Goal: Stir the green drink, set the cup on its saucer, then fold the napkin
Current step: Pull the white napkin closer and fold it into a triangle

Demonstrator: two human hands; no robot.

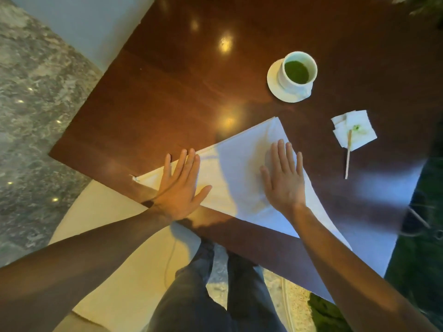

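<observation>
A white cloth napkin (239,168) lies folded into a triangle on the dark wooden table (182,87), near its front edge. My left hand (178,188) presses flat on the napkin's left part, fingers straight. My right hand (284,176) lies flat on its middle, fingers spread. A white cup (298,70) holding green drink stands on its white saucer (273,80) at the back right. A thin wooden stir stick (348,156) rests with its tip on a small green-stained paper tissue (354,129), to the right of the napkin.
The table's front edge runs diagonally just below my hands, with my legs (215,295) and a pale rug (115,236) beneath. Stone floor (36,104) lies to the left. A dark object (422,236) sits at the table's right edge.
</observation>
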